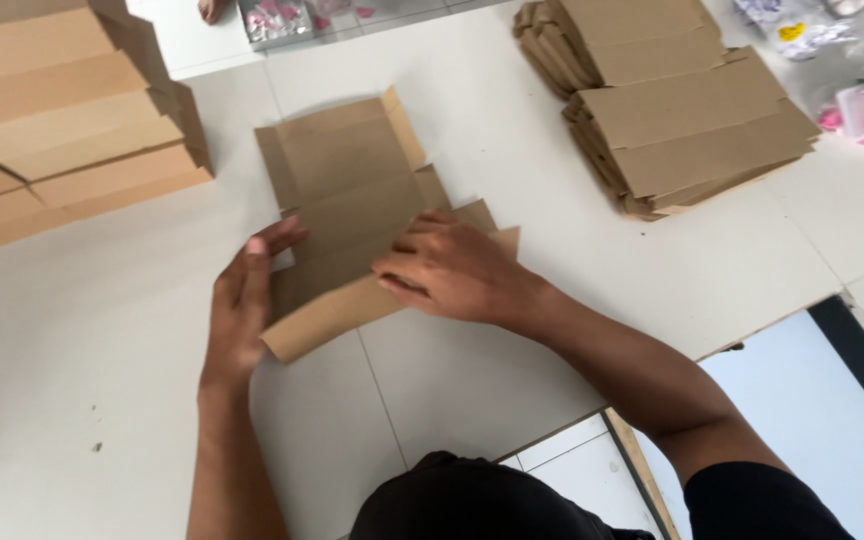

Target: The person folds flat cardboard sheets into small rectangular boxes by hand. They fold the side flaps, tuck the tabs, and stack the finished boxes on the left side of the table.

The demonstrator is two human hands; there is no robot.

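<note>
A smooth white tabletop [102, 400] in soft, even light, with pale floor tiles [802, 400] beyond its lower right edge.

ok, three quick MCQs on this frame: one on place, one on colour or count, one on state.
1. Where do the folded flat cartons lie?
A. upper right
B. lower left
C. under the hands

2. What colour is the cardboard blank?
A. white
B. brown
C. blue

3. How does the blank lie?
A. rolled into a tube
B. flat, near edge folded up
C. closed into a box

A: stacks sit at the upper right.
B: plain brown board.
B: left hand and right hand press its near flap.
</note>
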